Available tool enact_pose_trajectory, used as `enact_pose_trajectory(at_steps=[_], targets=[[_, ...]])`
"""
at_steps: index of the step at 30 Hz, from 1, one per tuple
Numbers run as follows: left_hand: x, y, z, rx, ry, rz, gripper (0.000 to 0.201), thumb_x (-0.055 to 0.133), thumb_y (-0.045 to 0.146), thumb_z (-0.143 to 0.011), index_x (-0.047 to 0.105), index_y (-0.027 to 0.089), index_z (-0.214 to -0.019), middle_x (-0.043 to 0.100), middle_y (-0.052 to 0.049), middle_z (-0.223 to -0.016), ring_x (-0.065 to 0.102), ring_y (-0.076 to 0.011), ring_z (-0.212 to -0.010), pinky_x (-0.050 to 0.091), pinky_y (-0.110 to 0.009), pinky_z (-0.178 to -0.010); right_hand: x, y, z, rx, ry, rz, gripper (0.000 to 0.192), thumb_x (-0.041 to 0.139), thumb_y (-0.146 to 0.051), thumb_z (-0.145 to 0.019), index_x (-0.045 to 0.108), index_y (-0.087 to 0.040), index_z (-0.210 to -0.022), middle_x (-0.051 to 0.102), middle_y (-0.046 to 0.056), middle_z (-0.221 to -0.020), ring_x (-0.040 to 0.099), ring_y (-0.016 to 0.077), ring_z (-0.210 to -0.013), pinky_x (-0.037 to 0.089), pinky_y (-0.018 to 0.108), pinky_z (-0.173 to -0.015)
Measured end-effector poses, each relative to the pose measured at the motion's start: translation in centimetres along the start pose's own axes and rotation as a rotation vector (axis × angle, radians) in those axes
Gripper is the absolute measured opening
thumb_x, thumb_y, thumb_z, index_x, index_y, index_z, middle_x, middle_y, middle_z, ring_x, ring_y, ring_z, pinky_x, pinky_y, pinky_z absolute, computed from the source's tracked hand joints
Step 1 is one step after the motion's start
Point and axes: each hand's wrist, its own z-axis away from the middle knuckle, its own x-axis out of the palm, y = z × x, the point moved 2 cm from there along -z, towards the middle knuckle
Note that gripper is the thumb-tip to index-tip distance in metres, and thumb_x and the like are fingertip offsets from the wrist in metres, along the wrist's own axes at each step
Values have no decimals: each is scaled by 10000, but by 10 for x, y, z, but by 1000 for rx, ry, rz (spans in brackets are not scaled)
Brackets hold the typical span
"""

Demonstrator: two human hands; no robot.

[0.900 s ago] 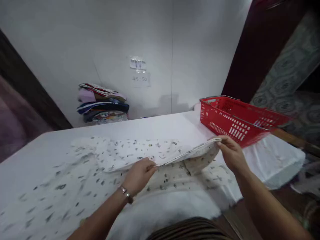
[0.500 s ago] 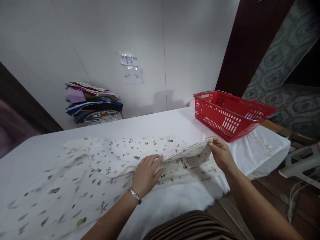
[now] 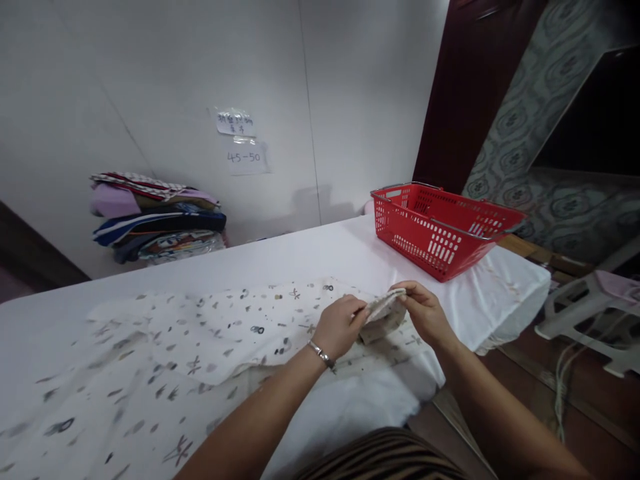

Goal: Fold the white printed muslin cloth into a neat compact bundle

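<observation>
A white cloth (image 3: 200, 333) printed with small dark figures lies spread over the white-covered table (image 3: 310, 257). My left hand (image 3: 340, 327), with a bracelet at the wrist, pinches the cloth's right-hand edge. My right hand (image 3: 425, 312) grips the same edge (image 3: 384, 305) a short way to the right. The two hands are close together and hold this corner lifted slightly off the table. A folded flap of the cloth hangs beneath them.
A red plastic basket (image 3: 435, 227) stands at the table's far right end. A pile of folded fabrics (image 3: 155, 220) rests against the white wall at the back left, under two paper notes (image 3: 245, 143). A white stool (image 3: 590, 313) stands on the floor to the right.
My left hand has slid right along the cloth's edge toward my right hand, so the gap between them has closed. The lifted stretch of edge is now short. The view has shifted right.
</observation>
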Motion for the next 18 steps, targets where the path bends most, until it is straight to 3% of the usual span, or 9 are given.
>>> enact_pose_trajectory(at_steps=[3,8,12,18], targets=[[-3,4,5,84,70,-57,213,400,241,-898,605,195,-861,599,-20,-813,542,-134,-779,420,-259,-682,-1,2,0,23,60,-19,169,695,-332,-732,661,-239,-870,626,-13,-767,537,133,-689,423,254,-652],[4,5,15,182,13,-142,191,412,271,-900,578,201,-963,603,-34,-889,548,-150,-823,439,-275,-714,3,5,0,66,89,-33,211,714,-356,-699,654,-227,-854,620,-13,-728,533,137,-653,428,260,-626],[11,1,18,140,19,-214,262,462,341,-882,525,214,-1102,613,-31,-912,563,-166,-837,451,-282,-695,6,5,1,80,78,-69,227,709,-357,-704,651,-236,-887,626,-13,-749,543,141,-668,436,264,-636],[15,-1,16,17,3,-209,204,357,246,-915,557,224,-954,611,-4,-839,566,-140,-756,419,-254,-645,6,-4,4,82,22,33,358,687,-394,-723,644,-233,-1040,641,8,-822,555,152,-714,447,272,-656]])
